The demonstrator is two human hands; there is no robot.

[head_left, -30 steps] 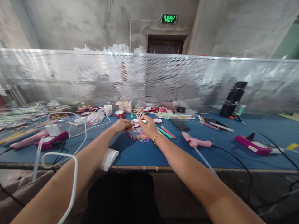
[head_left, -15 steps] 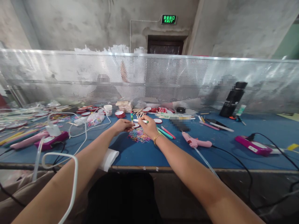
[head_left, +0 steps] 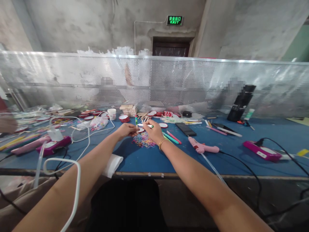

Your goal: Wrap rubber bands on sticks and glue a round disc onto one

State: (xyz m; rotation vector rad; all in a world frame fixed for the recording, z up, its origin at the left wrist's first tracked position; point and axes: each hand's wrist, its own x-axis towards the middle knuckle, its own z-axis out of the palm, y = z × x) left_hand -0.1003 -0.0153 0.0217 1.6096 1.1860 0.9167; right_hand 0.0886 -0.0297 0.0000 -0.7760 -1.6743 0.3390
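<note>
My left hand [head_left: 127,130] pinches a narrow upright stick [head_left: 136,120] with green, red and yellowish bands of colour. In my right hand [head_left: 154,131] is a white marker [head_left: 147,126] with a green end, held like a pen. Its tip points left and meets or nearly meets the stick; I cannot tell which. Just below both hands lies a heap of thin coloured loops [head_left: 144,141], like small rubber bands. Several coloured markers [head_left: 172,137] rest to the right of my right hand. A round white disc with a red rim [head_left: 163,125] lies behind them.
A pink glue gun [head_left: 200,146], a black phone [head_left: 185,129] and a purple power strip [head_left: 262,151] are on the right. A white cable [head_left: 78,180] loops across my left forearm. A paper cup [head_left: 111,114] stands behind. At the left edge is another person's blurred hand [head_left: 8,124].
Another person's hand and red sleeve have come in at the left edge. My hands, the stick and the marker stay almost in place.
</note>
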